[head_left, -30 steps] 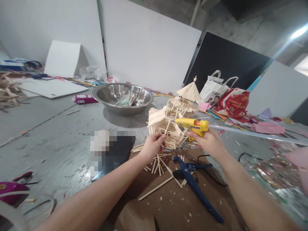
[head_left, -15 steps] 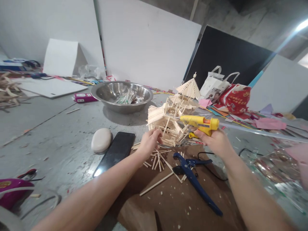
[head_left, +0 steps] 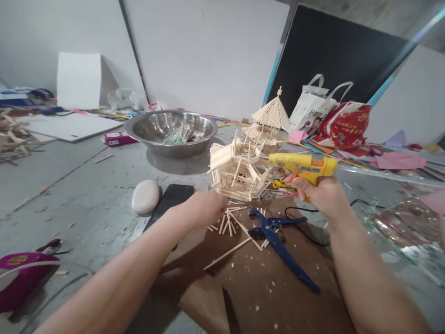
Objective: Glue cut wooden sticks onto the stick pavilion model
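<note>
My right hand (head_left: 323,192) grips a yellow hot glue gun (head_left: 295,163), its nozzle pointing left at the upper part of a pagoda-like model (head_left: 229,160) built from thin wooden sticks. My left hand (head_left: 203,208) is low in front of the model, above loose cut sticks (head_left: 232,223). Its fingers are curled, and whatever is in them is hidden. A blue-handled cutter (head_left: 278,248) lies on a brown sheet (head_left: 278,301) between my forearms. Behind my left hand, a black phone (head_left: 174,195) is partly covered.
A steel basin (head_left: 156,147) with plastic-wrapped pieces stands behind. A pale rounded object (head_left: 146,197) lies beside the phone. At left is a purple device (head_left: 28,278) with a cord. Bags (head_left: 344,125) and coloured paper (head_left: 399,160) are at the right. A black cable (head_left: 313,239) runs past the cutter.
My left hand has moved from the model's lower front down and left, toward the loose sticks, covering more of the phone. The glue gun has shifted slightly right. The camera view has tilted down.
</note>
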Tool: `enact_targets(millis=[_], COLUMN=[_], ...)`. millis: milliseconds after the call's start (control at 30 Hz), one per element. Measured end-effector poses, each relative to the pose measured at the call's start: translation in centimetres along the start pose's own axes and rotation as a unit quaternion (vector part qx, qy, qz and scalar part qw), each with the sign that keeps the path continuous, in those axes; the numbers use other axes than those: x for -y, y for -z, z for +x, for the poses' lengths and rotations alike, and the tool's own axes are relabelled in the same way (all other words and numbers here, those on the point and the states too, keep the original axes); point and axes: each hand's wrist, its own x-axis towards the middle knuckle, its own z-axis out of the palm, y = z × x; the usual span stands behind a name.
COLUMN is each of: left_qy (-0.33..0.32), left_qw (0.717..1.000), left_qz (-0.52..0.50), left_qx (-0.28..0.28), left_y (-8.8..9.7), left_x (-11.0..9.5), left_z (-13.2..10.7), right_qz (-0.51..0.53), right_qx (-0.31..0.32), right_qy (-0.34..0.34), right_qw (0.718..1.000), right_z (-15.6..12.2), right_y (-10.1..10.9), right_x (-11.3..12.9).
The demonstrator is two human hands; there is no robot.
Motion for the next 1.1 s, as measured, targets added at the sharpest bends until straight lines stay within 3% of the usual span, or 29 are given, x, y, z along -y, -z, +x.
enact_targets(millis=[167,367,500,667,867,1000,1100], left_qy=[-0.053,-0.117,-0.098,-0.078,-0.116,-0.137,-0.101], left_qw=[0.999,0.992,0.994,0.993,0.983,0.980,0.990], left_qz=[-0.004,0.033,0.047,0.079,0.096,0.096,0.065], left_qx=[0.005,-0.034,-0.014,0.042,0.106,0.104,0.074], left_y=[-1.6,-3.8,-4.8,-4.2,-3.6,-3.5,-2.6], left_x=[-0.8,-4.1,-5.3,-5.5,-6.6,-6.5,-5.3], left_z=[0.6,0.6,0.2,-0.3,-0.8,-1.1,-1.2], right_qz=[0.016,0.028,0.010,0.015,0.059,0.071,0.075], right_qx=[0.004,0.003,0.006,0.019,0.021,0.021,0.026], right_qy=[0.008,0.012,0.002,0.006,0.020,0.019,0.020], right_qw=[1.000,1.000,1.000,1.000,0.998,0.997,0.997], right_z=[-0.1,-0.1,-0.1,-0.2,-0.3,-0.3,-0.3], right_y=[0.3,0.6,0.7,0.9,1.0,1.2,1.4], right_x=[0.4,0.5,0.3,0.5,0.8,0.4,0.2])
